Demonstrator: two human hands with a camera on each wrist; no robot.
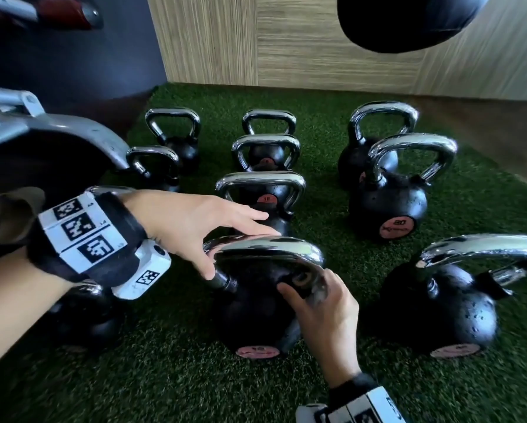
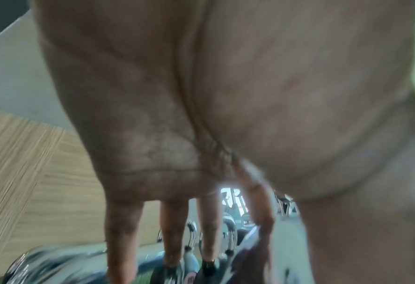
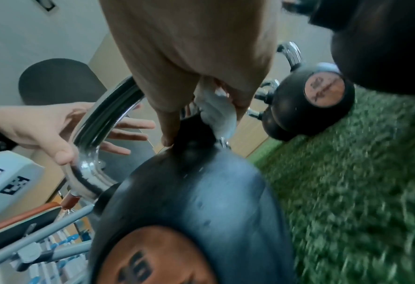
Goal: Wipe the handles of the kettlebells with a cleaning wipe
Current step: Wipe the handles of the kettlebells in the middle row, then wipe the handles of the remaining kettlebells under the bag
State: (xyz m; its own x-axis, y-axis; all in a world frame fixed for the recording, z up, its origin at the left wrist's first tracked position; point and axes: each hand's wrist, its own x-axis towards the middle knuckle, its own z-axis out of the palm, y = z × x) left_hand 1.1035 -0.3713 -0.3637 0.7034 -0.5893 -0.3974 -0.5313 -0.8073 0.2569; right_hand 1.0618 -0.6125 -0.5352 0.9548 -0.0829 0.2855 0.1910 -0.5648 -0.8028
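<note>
The nearest black kettlebell (image 1: pixel 253 306) stands on green turf in the middle of the head view, its chrome handle (image 1: pixel 265 248) arching over it. My left hand (image 1: pixel 234 245) hovers over the handle's left end with fingers straight and spread, and its thumb (image 1: pixel 208 273) touches the left leg. My right hand (image 1: pixel 304 288) grips the handle's right leg through a white cleaning wipe (image 1: pixel 315 293). In the right wrist view the wipe (image 3: pixel 218 113) is bunched between my right hand's (image 3: pixel 203 123) fingers against the handle, above the kettlebell (image 3: pixel 189 201). The left wrist view shows straight fingers (image 2: pixel 172 230) over blurred chrome.
Several more chrome-handled kettlebells stand in rows behind, among them one marked 20 (image 1: pixel 390 209) and a large one at near right (image 1: pixel 439 306). Another kettlebell (image 1: pixel 85 315) sits under my left wrist. A grey machine frame (image 1: pixel 42 126) juts in at left. A wood-panel wall (image 1: pixel 286 41) closes the back.
</note>
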